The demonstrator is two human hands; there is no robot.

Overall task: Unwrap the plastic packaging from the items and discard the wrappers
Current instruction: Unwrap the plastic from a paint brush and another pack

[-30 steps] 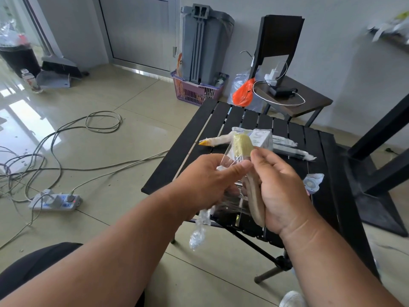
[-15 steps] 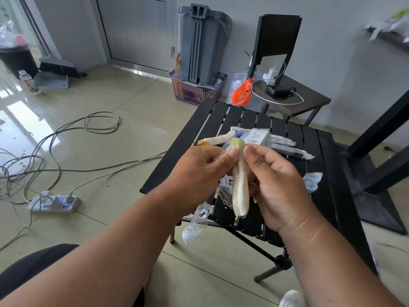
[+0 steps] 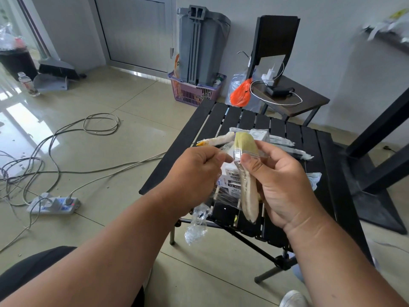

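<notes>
Two hands up over the near edge of a black table (image 3: 327, 173). Right hand (image 3: 285, 185) wrapped round a long pale brush (image 3: 249, 196) with a yellow-green top, thumb pressed on its front. Brush upright, tilted a bit, held above the table and not touching it. Left hand (image 3: 194, 173) just beside, fingers curled, pinching the clear wrapper (image 3: 223, 193). Wrapper stretched between the hands, partly off the brush, see-through. Crumpled end of wrapper (image 3: 197, 224) hanging down under the left hand. On the table behind: more wrapped long things (image 3: 218, 138), a small white box (image 3: 261, 135), a bit of loose plastic (image 3: 314, 178) at the right. On the floor to the left: cables (image 3: 66, 151) and a power strip (image 3: 53, 204). Purple basket (image 3: 194, 91) and a dark chair (image 3: 294, 98) by the wall.
</notes>
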